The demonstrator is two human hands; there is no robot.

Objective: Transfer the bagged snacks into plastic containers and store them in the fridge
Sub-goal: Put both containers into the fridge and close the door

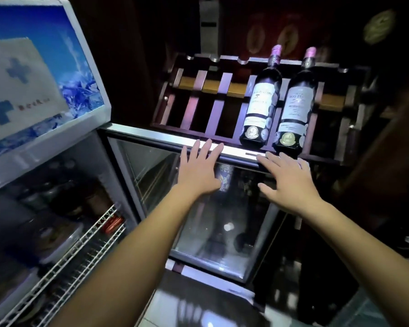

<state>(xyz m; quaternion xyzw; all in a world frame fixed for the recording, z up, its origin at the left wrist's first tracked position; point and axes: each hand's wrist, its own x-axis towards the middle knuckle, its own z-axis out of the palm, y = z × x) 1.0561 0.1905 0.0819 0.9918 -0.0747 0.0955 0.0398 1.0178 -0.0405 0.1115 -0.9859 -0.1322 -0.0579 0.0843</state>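
Two bare forearms rise from the bottom edge of the frame, closest to the camera, and reach up toward the middle. At the far left, the open fridge point(57, 175) shows a white wire shelf point(80, 246) running diagonally through the lower left, with dim, blurred items behind it; something like a lidded plastic container point(57, 241) sits on that shelf, though its contents cannot be made out in the poor light. Above it, in the upper left of the frame, the fridge's header panel point(40, 74) carries a blue picture and a pale patch with blue crosses. Moving toward the centre, the glass door point(213, 223) stands swung out, its silver top rail crossing the middle of the frame. The left hand point(198, 171) lies flat on the door with fingers spread, fingertips reaching the rail; its grip is wide and holds nothing. Just to its right, the right hand point(291, 182) is pressed the same way against the glass and rail, fingers splayed, grip wide and empty. Above and behind the hands, in the upper centre and right, a dark wooden wine rack point(198, 100) tilts toward the camera. Two wine bottles point(261, 102) lie side by side in its right-hand slots, necks pointing up the frame, with pale labels and pink capsules. Pale floor tile point(194, 308) shows at the bottom centre.
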